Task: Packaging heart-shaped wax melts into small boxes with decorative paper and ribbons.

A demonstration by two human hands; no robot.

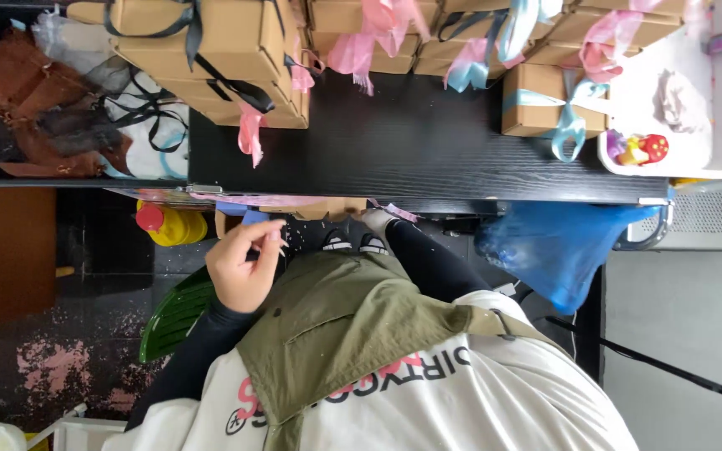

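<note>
Now | left hand [246, 266] grip pinching blue ribbon [254, 218] | right hand [375, 220] grip unclear | kraft box [315, 208] half hidden

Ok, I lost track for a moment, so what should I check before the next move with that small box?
1. Small cardboard box sits at the edge of the black table: ok.
2. Left hand grip: fingers pinched, whether they hold anything cannot tell.
3. Right hand by the box: mostly hidden, cannot tell.
4. Ribboned boxes stacked at the table's far side, away from both hands: ok.
</note>
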